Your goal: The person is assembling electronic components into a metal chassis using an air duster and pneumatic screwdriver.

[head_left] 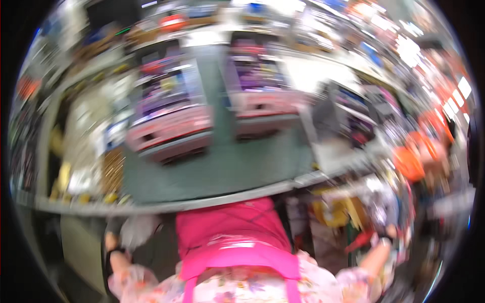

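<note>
My left hand (112, 241) hangs low at the left, below the bench edge, beside a whitish, see-through thing (139, 231). At the far right, also below the bench top, is my right hand (388, 233), close to a red object (360, 241) whose kind is blurred. Motion smears the fingers of both hands, so their grip is not readable. Two box-shaped units, one on the left (171, 129) and one on the right (265, 103), have pinkish fronts and open, purple-toned insides. They sit on a green mat (217, 174).
The bench's metal front edge (232, 198) runs across before my pink apron (230, 227). White parts and a brown piece (113, 169) lie at left. A grey unit (343, 113) stands at right, past it orange containers (408, 162). A yellow roll (331, 212) is below.
</note>
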The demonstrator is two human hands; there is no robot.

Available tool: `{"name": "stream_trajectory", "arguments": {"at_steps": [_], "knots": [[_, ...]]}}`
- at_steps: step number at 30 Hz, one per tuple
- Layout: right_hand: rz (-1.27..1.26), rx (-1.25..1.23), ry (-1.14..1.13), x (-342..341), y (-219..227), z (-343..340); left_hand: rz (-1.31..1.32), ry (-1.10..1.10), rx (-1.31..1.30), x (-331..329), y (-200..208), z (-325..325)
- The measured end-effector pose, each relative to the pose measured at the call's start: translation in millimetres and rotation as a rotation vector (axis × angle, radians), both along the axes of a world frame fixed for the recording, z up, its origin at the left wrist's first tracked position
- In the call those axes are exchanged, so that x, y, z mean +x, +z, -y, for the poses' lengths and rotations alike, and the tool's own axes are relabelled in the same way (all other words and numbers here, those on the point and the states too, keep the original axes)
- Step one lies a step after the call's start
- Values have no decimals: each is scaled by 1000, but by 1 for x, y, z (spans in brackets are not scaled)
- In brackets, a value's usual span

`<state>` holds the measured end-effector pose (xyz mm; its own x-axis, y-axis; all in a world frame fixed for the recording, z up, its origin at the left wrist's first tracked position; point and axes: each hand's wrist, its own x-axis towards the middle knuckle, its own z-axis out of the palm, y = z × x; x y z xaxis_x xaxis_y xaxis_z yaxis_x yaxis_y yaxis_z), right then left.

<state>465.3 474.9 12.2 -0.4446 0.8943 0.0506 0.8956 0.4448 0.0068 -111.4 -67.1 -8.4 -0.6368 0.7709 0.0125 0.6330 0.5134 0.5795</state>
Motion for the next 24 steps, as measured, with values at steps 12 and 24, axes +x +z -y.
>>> {"name": "stream_trajectory", "arguments": {"at_steps": [12, 24], "knots": [[-454, 158, 863, -472, 31, -29, 882, 586, 268, 34, -19, 204], [-620, 385, 770, -346, 116, -15, 849, 419, 320, 49, 76, 142]]}}
